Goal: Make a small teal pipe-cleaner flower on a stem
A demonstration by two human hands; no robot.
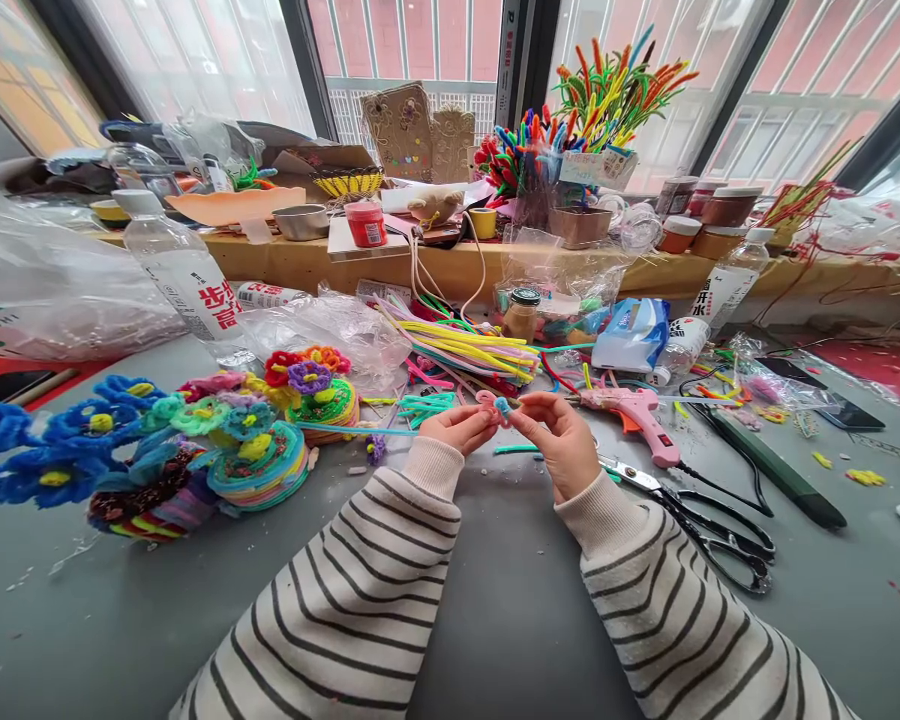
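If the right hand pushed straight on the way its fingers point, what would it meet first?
Probably the left hand: the right hand points left and slightly away, and both pinch the small pink-and-blue pipe-cleaner piece between them.

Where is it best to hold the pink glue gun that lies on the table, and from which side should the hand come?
Grip the handle of the glue gun, coming from above on the near side. It lies flat with the handle sticking out toward the person. The nozzle points left, close to the right hand, and is probably best avoided.
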